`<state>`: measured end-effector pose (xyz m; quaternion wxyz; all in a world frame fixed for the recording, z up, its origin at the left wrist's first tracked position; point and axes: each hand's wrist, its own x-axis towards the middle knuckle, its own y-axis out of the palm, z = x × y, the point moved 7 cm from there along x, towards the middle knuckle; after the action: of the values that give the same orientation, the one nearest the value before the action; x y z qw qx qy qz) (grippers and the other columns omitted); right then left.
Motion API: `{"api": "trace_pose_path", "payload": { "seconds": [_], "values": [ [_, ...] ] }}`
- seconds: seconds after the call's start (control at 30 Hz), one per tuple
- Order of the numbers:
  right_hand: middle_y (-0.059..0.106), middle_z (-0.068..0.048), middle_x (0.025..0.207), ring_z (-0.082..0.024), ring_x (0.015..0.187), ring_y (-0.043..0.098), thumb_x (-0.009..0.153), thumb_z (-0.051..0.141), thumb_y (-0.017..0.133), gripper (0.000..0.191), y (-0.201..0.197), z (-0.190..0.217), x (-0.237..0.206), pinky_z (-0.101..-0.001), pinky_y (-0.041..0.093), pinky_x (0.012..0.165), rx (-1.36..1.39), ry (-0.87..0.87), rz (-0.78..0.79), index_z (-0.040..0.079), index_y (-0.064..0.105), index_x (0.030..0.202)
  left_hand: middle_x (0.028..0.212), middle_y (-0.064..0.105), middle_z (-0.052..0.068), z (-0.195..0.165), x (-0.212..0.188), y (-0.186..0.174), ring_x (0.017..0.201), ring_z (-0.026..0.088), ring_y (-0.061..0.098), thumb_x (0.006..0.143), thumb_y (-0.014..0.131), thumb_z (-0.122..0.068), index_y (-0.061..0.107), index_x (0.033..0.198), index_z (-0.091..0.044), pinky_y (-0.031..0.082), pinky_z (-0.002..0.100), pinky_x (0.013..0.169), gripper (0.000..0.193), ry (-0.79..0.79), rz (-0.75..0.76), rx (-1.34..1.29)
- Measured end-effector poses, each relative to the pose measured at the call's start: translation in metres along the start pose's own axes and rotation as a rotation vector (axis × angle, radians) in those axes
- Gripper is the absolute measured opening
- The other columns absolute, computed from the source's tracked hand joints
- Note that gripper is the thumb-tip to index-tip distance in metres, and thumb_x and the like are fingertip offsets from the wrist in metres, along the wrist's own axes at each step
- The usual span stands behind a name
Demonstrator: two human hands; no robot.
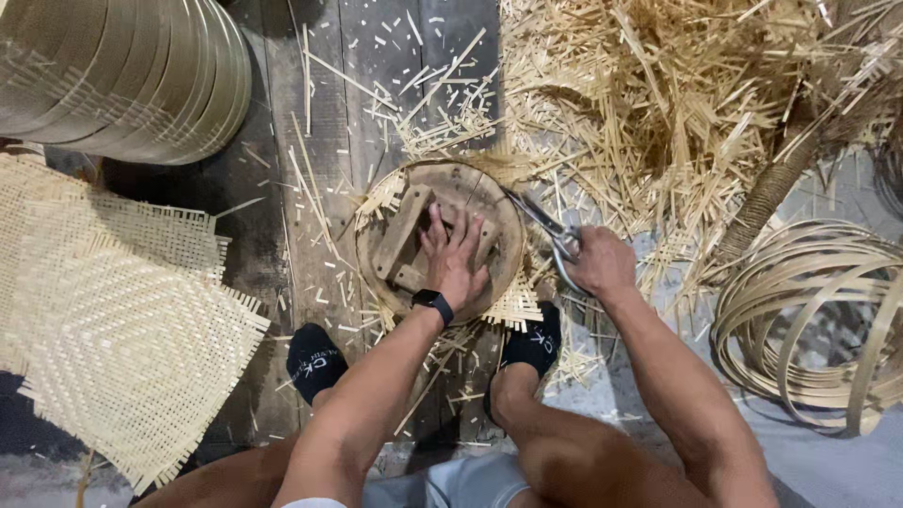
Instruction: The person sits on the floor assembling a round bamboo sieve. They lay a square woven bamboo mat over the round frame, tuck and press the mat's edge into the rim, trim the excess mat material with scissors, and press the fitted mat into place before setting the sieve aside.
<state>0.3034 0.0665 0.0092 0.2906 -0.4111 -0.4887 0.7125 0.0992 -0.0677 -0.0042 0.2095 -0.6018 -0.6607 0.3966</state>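
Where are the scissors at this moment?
The scissors are in the right hand, just right of centre in the head view, blades at the edge of the round wooden form that the left hand presses down.

We see own body from above: two bare forearms, no sleeves reaching wrists. Left hand bare, no rings we can make out; black band with dark square face on left wrist. Right hand bare, wrist without band. Knees and lower legs bare. Black ankle socks on both feet, left sock, right sock, each with small white lettering near cuff. Light grey-blue shorts at bottom edge, thin white strip of cloth beside them.
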Motion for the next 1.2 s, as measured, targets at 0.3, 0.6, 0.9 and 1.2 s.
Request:
{"api": "trace_pose_path", "payload": {
  "seconds": [0.3,0.6,0.9,1.2],
  "values": [
    [0.065,-0.016,0.09,-0.032,0.084,0.065,0.092,0.053,0.063,0.046,0.011,-0.001,0.01,-0.0473,0.055,0.077,-0.009,-0.047,0.017,0.007,0.07,0.097,0.17,0.017,0.0,0.007,-0.006,-0.007,0.156,0.041,-0.008,0.069,0.083,-0.02,0.038,0.156,-0.022,0.007,0.072,0.122,0.098,0.205,0.245,0.064],
    [0.067,-0.013,0.101,-0.027,0.093,0.067,0.092,0.042,0.057,0.039,0.026,0.001,0.029,-0.0449,0.056,0.086,-0.096,0.008,0.251,0.008,0.067,0.107,0.171,0.012,0.012,0.015,-0.012,-0.019,0.156,0.039,-0.002,0.078,0.076,-0.041,0.036,0.157,-0.027,0.004,0.064,0.123,0.089,0.176,0.373,0.111],
    [0.063,-0.02,0.093,-0.035,0.089,0.064,0.075,0.046,0.072,0.056,-0.004,0.043,0.047,-0.0458,0.055,0.079,-0.162,-0.174,0.003,-0.003,0.063,0.102,0.155,0.032,0.037,0.018,-0.005,0.016,0.145,0.061,0.022,0.078,0.069,-0.063,0.032,0.151,0.01,0.012,0.061,0.123,0.11,-0.315,0.029,0.176],
    [0.063,-0.02,0.088,-0.032,0.082,0.063,0.083,0.04,0.07,0.047,-0.007,0.038,0.043,-0.0451,0.055,0.074,-0.13,-0.11,0.065,-0.004,0.064,0.099,0.152,0.036,0.038,0.025,-0.024,0.014,0.142,0.061,0.025,0.074,0.075,-0.058,0.03,0.151,0.013,0.015,0.061,0.122,0.114,-0.009,0.16,0.237]
  ]
}}
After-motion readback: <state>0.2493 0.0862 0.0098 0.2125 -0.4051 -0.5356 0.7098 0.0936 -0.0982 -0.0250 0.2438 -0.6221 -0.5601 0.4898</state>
